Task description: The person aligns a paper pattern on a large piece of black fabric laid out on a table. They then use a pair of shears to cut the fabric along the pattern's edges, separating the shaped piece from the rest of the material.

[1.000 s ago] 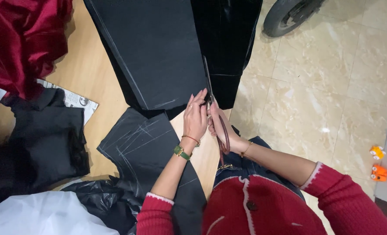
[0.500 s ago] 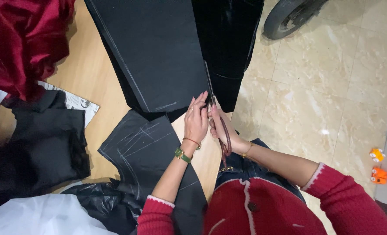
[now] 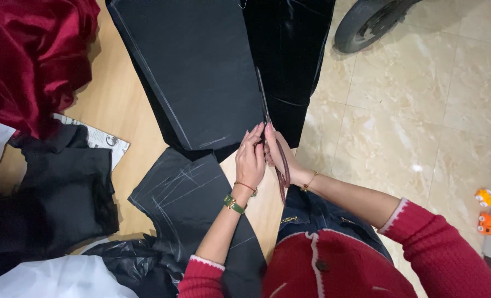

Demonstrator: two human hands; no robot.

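Your right hand (image 3: 281, 157) pinches the long dark-handled scissors (image 3: 268, 129) along the black chalk-marked fabric panel's (image 3: 196, 72) edge; your left hand (image 3: 250, 160) presses beside it.

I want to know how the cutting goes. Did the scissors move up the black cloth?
Cannot tell. The scissors sit at about the same spot on the black cloth edge as before, near the table edge, with both hands on them.

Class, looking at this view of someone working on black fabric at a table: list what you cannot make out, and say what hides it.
Head view:
- Scissors: the grip is hidden by the left hand and right hand.
- Black fabric panel: cut off by the top edge.
- Wheel: its vehicle lies outside the frame.
- Orange toy: too small to identify.
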